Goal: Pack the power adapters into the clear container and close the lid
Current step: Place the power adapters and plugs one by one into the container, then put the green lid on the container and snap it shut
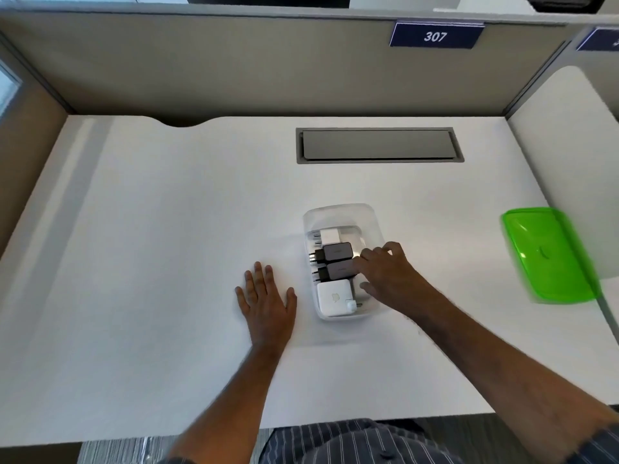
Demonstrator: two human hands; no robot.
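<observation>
While the left hand is lying flat and empty on the desk, the right hand is reaching into the clear container with bent fingers, probably nudging the power adapters snug so the green lid, waiting well apart, can close.

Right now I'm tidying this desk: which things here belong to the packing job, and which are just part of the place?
Job:
clear container
white adapter
two dark adapters
small white adapter
green lid
right hand
left hand

Not the job:
desk cable hatch
307 sign
</observation>
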